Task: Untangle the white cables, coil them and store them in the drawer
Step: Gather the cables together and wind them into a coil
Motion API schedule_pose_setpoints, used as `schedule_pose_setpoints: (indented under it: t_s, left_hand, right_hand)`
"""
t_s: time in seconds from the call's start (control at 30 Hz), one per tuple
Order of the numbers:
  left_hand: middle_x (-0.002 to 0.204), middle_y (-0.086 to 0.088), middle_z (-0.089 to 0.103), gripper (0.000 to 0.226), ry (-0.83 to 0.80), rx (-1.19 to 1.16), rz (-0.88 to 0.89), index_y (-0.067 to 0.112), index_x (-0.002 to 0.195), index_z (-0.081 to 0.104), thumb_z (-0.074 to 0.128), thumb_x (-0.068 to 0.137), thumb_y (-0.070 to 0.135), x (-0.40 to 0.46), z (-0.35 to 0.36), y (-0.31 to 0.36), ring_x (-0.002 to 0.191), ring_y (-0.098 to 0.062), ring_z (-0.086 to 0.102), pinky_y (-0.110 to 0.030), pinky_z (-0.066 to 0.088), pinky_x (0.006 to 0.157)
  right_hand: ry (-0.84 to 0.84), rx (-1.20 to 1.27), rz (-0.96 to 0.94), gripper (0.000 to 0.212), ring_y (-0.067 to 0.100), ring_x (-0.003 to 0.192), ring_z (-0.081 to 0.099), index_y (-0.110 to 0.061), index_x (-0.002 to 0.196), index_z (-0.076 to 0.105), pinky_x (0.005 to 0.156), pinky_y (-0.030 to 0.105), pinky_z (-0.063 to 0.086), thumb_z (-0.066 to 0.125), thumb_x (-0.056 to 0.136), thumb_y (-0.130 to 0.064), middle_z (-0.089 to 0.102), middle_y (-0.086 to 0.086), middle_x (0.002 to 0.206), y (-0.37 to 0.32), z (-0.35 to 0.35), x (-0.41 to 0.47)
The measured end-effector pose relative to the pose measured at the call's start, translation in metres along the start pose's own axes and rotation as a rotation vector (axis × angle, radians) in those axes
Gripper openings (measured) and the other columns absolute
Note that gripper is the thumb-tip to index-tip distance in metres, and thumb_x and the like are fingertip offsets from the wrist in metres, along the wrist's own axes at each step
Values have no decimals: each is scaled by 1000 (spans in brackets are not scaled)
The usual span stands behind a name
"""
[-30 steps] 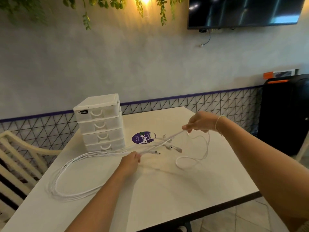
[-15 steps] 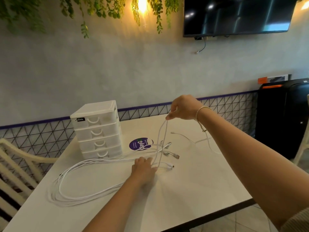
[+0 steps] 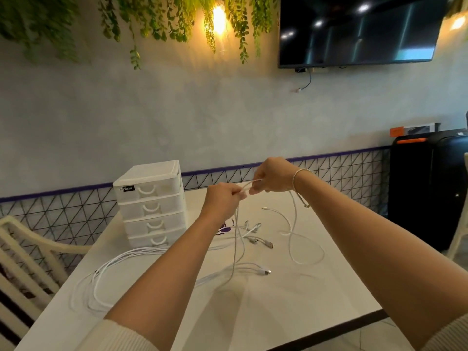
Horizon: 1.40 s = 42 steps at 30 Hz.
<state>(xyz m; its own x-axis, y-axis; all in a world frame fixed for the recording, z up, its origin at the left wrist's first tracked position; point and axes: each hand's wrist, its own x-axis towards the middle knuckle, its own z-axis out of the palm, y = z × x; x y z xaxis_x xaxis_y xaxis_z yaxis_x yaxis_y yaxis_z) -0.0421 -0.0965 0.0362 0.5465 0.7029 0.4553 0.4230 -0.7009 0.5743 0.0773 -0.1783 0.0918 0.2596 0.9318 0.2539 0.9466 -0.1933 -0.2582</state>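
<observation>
The near part of the table (image 3: 266,312) is bare, so a hand can slide there. The middle is messy: cables (image 3: 106,277) loop on the left, plugs (image 3: 263,243) lie in the middle, and strands hang from both hands. The drawer box (image 3: 152,203) stands at the back left, its front open to reach. A chair (image 3: 30,252) blocks the left side.

A warm wall lamp (image 3: 219,19) glows amber high on the wall, blown out at its core and tinting the hanging greenery (image 3: 162,19) around it. To the lamp's right, the dark television (image 3: 359,30) mirrors ceiling spots as glare. Below the lamp, the worktop (image 3: 291,307) sits evenly lit, with soft, faint shadows. Straight lines bow toward the edges, and the far-left leaves smear.
</observation>
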Motion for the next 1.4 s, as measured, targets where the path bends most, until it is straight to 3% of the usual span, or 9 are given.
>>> schedule_pose_setpoints:
  t_s: [0.27, 0.4, 0.57, 0.7, 0.77, 0.87, 0.97, 1.13, 1.4]
  left_hand:
    - [76, -5, 59, 22, 78, 143, -260, 4, 95, 72, 57, 93, 20, 1, -9, -61, 58, -10, 47, -16, 33, 53]
    - [82, -17, 68, 20, 86, 184, -434, 3, 82, 73, 57, 88, 13, -10, -6, -93, 69, -24, 52, -30, 44, 64]
    - [86, -16, 67, 21, 30, 189, -553, -1, 86, 70, 56, 90, 14, -20, 4, -106, 76, -27, 58, -26, 42, 59]
    - [80, -10, 65, 17, -184, 58, -507, 4, 87, 66, 65, 86, 21, -16, 14, -96, 79, -25, 64, -29, 55, 70]
    - [84, -6, 61, 27, -328, 172, -408, 9, 91, 64, 67, 85, 35, -13, 11, -78, 79, -21, 59, -28, 48, 68]
    - [122, -11, 57, 59, -483, 280, -310, 12, 122, 54, 68, 79, 49, -1, 4, -53, 108, -24, 54, -30, 43, 84]
    - [148, -6, 37, 75, -311, 140, -125, 17, 145, 32, 68, 83, 39, 13, -11, -18, 133, -25, 39, -36, 34, 105]
    - [119, -10, 60, 35, -100, 203, 102, 15, 125, 57, 57, 92, 27, 36, -18, 33, 110, -25, 54, -32, 42, 90]
    - [98, -8, 69, 17, 42, 271, 14, 13, 99, 71, 56, 94, 18, 46, -11, 3, 85, -23, 62, -27, 47, 70]
  right_hand:
    - [106, 84, 78, 19, 12, 71, 52, -18, 73, 65, 56, 17, 38, 72, 78, -34, 55, -8, 63, 24, -19, -6]
    - [183, 54, 133, 19, 14, 77, 56, -19, 73, 67, 63, 21, 42, 75, 74, -36, 64, -1, 76, 35, -25, -4]
    - [262, 10, 130, 15, 20, 90, 61, -14, 91, 73, 78, 29, 50, 63, 86, -23, 70, 6, 96, 32, -19, -1]
    - [271, -92, 122, 23, 26, 99, 60, -11, 104, 69, 89, 36, 51, 50, 92, -15, 68, 9, 107, 22, -19, 4]
    - [293, -111, 125, 24, 27, 100, 60, -13, 106, 68, 87, 35, 51, 49, 92, -15, 67, 9, 109, 18, -20, 5]
    - [331, -141, 115, 23, 26, 98, 60, -16, 108, 67, 77, 30, 47, 49, 93, -14, 66, 9, 108, 14, -20, 4]
    - [350, -162, 99, 22, 26, 95, 60, -21, 102, 68, 76, 31, 48, 50, 92, -14, 66, 7, 107, 13, -16, 6]
    - [336, -168, -1, 22, 24, 96, 60, -24, 101, 69, 70, 29, 45, 50, 92, -18, 65, 4, 107, 4, -6, 14]
    - [314, -404, 19, 24, 20, 86, 52, -22, 100, 69, 88, 37, 31, 47, 94, -30, 62, -1, 89, 15, 6, 20]
